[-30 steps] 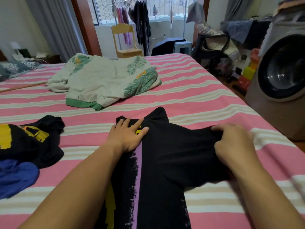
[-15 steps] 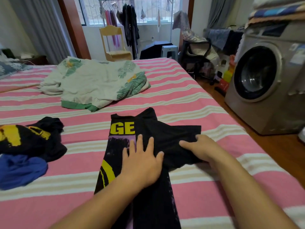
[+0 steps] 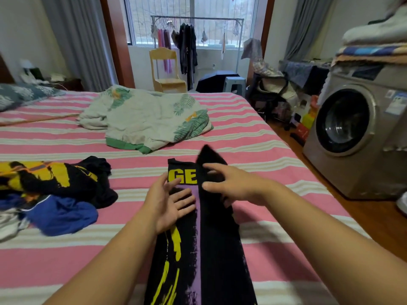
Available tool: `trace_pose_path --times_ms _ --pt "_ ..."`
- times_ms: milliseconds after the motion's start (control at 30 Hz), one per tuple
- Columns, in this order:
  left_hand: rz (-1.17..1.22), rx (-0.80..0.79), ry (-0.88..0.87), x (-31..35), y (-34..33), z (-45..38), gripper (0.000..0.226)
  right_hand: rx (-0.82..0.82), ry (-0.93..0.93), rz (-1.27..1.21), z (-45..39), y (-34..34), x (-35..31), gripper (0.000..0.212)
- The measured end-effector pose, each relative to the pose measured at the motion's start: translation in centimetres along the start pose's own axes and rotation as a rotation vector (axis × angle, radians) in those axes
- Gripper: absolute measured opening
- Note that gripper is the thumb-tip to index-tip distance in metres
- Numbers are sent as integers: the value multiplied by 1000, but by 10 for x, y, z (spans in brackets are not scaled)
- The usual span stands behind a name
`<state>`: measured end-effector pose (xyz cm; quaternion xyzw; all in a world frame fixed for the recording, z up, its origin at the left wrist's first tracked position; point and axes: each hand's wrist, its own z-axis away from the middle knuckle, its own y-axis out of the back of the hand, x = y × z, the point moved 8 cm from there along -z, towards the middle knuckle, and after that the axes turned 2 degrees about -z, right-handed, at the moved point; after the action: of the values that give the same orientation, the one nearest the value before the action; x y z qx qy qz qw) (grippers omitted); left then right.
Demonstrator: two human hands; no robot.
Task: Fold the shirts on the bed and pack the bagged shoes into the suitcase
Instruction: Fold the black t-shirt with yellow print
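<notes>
A black shirt [image 3: 211, 249] with yellow and purple print lies lengthwise on the pink striped bed [image 3: 253, 150] in front of me. Its right side is folded over the middle into a narrow strip. My left hand [image 3: 169, 205] hovers over the shirt's left part, palm turned up and fingers spread. My right hand [image 3: 233, 186] sits over the folded-in right part near the collar, thumb and index finger stretched out. A second black-and-yellow shirt [image 3: 55, 179] lies crumpled at the left, with a blue garment [image 3: 61, 214] in front of it. No suitcase or bagged shoes are in view.
A rumpled leaf-print quilt [image 3: 149, 119] lies further up the bed. A washing machine [image 3: 352, 137] stands right of the bed on the wooden floor. Beyond the foot are a yellow chair [image 3: 167, 71], a grey stool [image 3: 235, 84] and a clothes rack [image 3: 193, 34].
The shirt's right sleeve, spread out to the right before, now lies folded over the middle. My right hand has moved left with it; my left hand has lifted off and turned palm up.
</notes>
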<state>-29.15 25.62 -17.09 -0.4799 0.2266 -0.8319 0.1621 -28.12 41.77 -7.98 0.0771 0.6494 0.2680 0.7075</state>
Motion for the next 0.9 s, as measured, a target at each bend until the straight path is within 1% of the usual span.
trace_pose_path --times_ms 33,67,133,167,200,233,267,300,333,367,400,433,500,600,633,700,733,800,867,900 --pt "29 -1 11 -4 6 -3 58 -43 -14 10 -3 -7 -2 58" --pt "70 -10 8 -8 9 -3 60 5 -23 15 -8 -5 -2 51" --pt "157 -55 2 -18 7 0 54 184 -33 121 -18 12 9 38" --pt "129 -86 -23 -19 2 3 45 188 -35 226 -24 13 21 37" --pt "48 -83 -69 -18 0 3 34 128 -40 350 -28 7 36 41" --pt "-70 -46 -149 -14 1 0 31 64 -52 477 -33 -1 53 47" --pt "-223 26 -240 -11 4 -1 46 34 -66 562 -38 -5 71 53" --pt "-399 110 -323 -7 7 3 66 41 -93 601 -43 -7 83 57" --pt "-597 173 -393 -2 7 10 85 77 -109 599 -48 -6 90 60" --pt "-796 193 -435 -2 2 16 97 135 -125 571 -56 -1 92 63" --pt "-959 179 -455 -7 -1 20 102 192 -140 530 -65 4 92 65" --pt "-1080 147 -462 -15 -2 22 101 230 -162 498 -75 9 90 65" --pt "-1200 103 -476 -26 -1 23 93 244 -152 507 -92 12 83 61" --pt "-1199 17 -468 -32 -2 20 87 175 -72 655 -114 10 77 48" --pt "-1200 -3 -448 -32 -3 18 86 167 -63 699 -119 11 77 39" --pt "-1262 -24 -401 -33 -4 15 83 206 -57 706 -126 19 76 17" --pt "-1313 -31 -390 -31 -4 14 82 233 -61 682 -128 24 77 11" --pt "-1458 -55 -349 -28 -8 10 81 262 -87 651 -130 32 78 12" --pt "-1671 -51 -330 -19 -16 1 76 327 -114 633 -127 39 79 2" --pt "-1756 -4 -361 -8 -20 -5 71 399 -104 628 -125 41 75 10"
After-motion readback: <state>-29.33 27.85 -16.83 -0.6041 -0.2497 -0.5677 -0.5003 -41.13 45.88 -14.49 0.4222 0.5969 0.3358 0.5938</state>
